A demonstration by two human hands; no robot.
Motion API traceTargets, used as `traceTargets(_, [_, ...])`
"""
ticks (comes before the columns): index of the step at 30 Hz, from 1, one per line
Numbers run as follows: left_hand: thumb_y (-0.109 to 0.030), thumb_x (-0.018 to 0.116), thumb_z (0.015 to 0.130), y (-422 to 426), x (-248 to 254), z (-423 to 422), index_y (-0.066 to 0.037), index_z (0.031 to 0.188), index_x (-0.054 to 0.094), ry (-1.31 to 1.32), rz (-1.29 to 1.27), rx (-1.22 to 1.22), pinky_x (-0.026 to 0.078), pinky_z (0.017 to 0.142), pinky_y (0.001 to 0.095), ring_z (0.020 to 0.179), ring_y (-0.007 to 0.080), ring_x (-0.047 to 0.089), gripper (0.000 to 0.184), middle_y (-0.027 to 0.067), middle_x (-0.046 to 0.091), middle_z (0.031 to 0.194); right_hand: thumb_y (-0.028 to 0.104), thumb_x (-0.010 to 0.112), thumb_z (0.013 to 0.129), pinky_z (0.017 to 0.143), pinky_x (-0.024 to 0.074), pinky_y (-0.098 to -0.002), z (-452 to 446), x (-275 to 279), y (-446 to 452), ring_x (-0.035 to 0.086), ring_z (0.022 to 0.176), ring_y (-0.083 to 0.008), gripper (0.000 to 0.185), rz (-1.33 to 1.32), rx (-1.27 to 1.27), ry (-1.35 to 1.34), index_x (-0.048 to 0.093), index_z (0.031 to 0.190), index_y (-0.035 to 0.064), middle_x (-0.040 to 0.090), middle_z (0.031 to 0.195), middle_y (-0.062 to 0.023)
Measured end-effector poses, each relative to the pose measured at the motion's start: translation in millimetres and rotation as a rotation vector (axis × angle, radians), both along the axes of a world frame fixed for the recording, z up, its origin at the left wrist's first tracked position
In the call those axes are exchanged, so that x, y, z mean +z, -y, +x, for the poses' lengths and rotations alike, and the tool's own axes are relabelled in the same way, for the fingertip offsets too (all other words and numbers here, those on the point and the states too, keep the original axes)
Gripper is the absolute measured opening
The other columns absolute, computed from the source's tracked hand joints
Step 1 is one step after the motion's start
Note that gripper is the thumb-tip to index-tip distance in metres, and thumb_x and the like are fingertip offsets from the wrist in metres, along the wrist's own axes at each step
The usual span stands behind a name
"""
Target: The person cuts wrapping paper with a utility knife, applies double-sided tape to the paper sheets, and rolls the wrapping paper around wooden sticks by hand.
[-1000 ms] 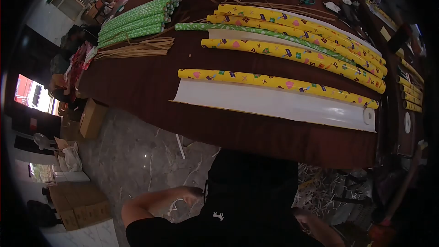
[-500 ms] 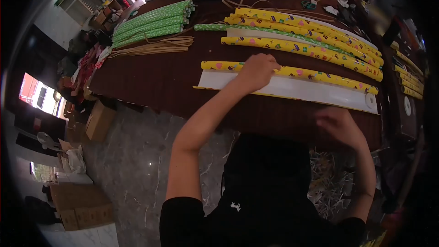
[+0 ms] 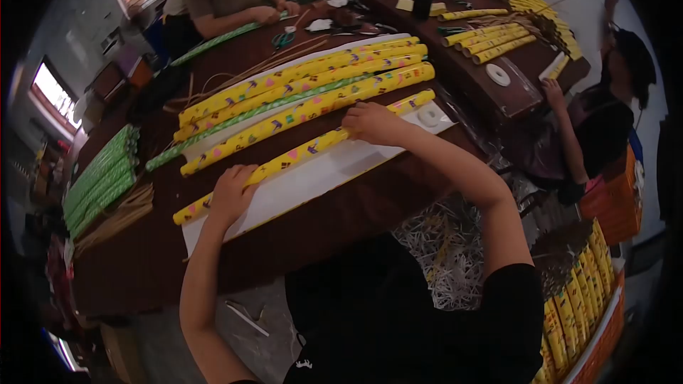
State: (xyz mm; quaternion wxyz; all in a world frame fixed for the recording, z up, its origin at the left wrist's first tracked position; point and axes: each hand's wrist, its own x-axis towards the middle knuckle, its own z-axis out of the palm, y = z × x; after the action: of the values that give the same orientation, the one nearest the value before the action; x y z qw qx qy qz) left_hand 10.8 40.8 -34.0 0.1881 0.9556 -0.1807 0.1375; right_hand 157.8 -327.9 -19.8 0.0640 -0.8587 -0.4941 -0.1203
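Note:
A yellow patterned roll of wrapping paper (image 3: 295, 154) lies slantwise on the dark table, with a strip of its white underside (image 3: 313, 178) spread out on my side. Toward its left end, my left hand (image 3: 231, 195) curls its fingers over the roll. Further right along the same roll, my right hand (image 3: 373, 124) is closed around it from above. A white ring-shaped tape roll (image 3: 429, 116) rests on the paper at its right end. Behind lie several more yellow rolls (image 3: 306, 114) and a thin green roll (image 3: 263, 117).
Green rolls (image 3: 103, 181) and brown strips (image 3: 117, 220) are at the left. Across the table (image 3: 320, 224), a person (image 3: 231, 0) handles a green roll. Another person (image 3: 605, 107) works at the right. Shredded paper (image 3: 455, 263) and a crate of yellow rolls (image 3: 580, 306) stand below right.
My view has swung to the right. My right hand, before apart from the paper near the table's front edge, is now on the yellow roll. My left hand is now nearer the roll's left end.

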Motion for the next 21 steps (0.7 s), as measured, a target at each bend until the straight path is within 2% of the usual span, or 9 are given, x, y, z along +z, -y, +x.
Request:
traceTargets(7, [-0.012, 0.066, 0.082, 3.2, 0.8, -0.6, -0.004, 0.121, 0.061, -0.019, -0.025, -0.012, 0.046, 0.084, 0.0406, 0.093, 0.0324, 0.054, 0.039, 0.0137, 0.056, 0.1, 0.024, 0.074, 0.076, 0.083, 0.0462, -0.0379, -14.1, -12.0, -8.7, 0.057, 0.099, -0.0244, 0.029, 0.041, -0.09, 0.162, 0.062, 0.097, 0.0089, 0.058, 0.098, -0.0045])
traceTargets(8, [-0.012, 0.066, 0.082, 4.3, -0.4, -1.8, -0.003, 0.12, 0.061, 0.001, -0.008, 0.001, 0.046, 0.084, 0.0405, 0.093, 0.0325, 0.054, 0.039, 0.0138, 0.056, 0.099, 0.022, 0.07, 0.077, 0.081, 0.0453, -0.0364, -15.4, -15.9, -8.0, 0.056, 0.096, -0.0236, 0.023, 0.074, -0.082, 0.207, 0.063, 0.095, 0.0092, 0.057, 0.097, -0.0041])
traceTargets(12, [-0.011, 0.068, 0.08, 2.6, 0.4, -0.1, -0.002, 0.117, 0.061, 0.013, 0.012, -0.002, 0.046, 0.082, 0.0404, 0.092, 0.0329, 0.054, 0.039, 0.0139, 0.056, 0.098, 0.023, 0.067, 0.078, 0.08, 0.0434, -0.0361, -20.3, -22.2, -8.2, 0.052, 0.095, -0.0217, 0.026, 0.009, -0.097, 0.34, 0.06, 0.099, 0.0108, 0.052, 0.099, -0.003])
traceTargets(14, [-0.011, 0.07, 0.078, -0.7, -1.4, 3.1, -0.001, 0.115, 0.062, 0.057, -0.005, -0.022, 0.046, 0.082, 0.0405, 0.092, 0.033, 0.054, 0.039, 0.0136, 0.055, 0.097, 0.021, 0.065, 0.077, 0.081, 0.0433, -0.0357, -18.5, -20.6, -9.1, 0.052, 0.095, -0.0217, 0.024, 0.019, -0.083, 0.334, 0.061, 0.098, 0.0109, 0.053, 0.099, -0.0029])
traceTargets(16, [-0.012, 0.071, 0.077, -2.0, -1.5, 4.7, -0.001, 0.112, 0.063, -0.024, -0.012, 0.009, 0.046, 0.081, 0.0405, 0.092, 0.0327, 0.054, 0.038, 0.0134, 0.055, 0.097, 0.019, 0.065, 0.078, 0.081, 0.0435, -0.0355, -18.2, -19.2, -8.6, 0.052, 0.096, -0.0218, 0.022, 0.005, -0.085, 0.337, 0.061, 0.098, 0.0109, 0.053, 0.1, -0.0034])
traceTargets(19, [-0.013, 0.071, 0.078, -2.5, -2.0, 7.1, 0.0, 0.111, 0.063, -0.018, -0.034, -0.018, 0.046, 0.082, 0.0406, 0.092, 0.0326, 0.054, 0.036, 0.0132, 0.056, 0.098, 0.024, 0.066, 0.079, 0.079, 0.0448, -0.0354, -19.4, -19.6, -5.0, 0.053, 0.093, -0.0223, 0.022, 0.071, -0.06, 0.307, 0.065, 0.095, 0.0097, 0.055, 0.098, -0.003])
traceTargets(21, [-0.014, 0.07, 0.078, -5.6, -0.2, 6.2, 0.0, 0.11, 0.063, -0.046, -0.028, -0.013, 0.046, 0.082, 0.0409, 0.093, 0.0328, 0.054, 0.036, 0.0133, 0.056, 0.098, 0.024, 0.066, 0.078, 0.077, 0.0462, -0.0355, -27.9, -6.8, 9.6, 0.055, 0.093, -0.0225, 0.023, 0.143, -0.24, 0.411, 0.066, 0.095, 0.0087, 0.057, 0.097, -0.0046])
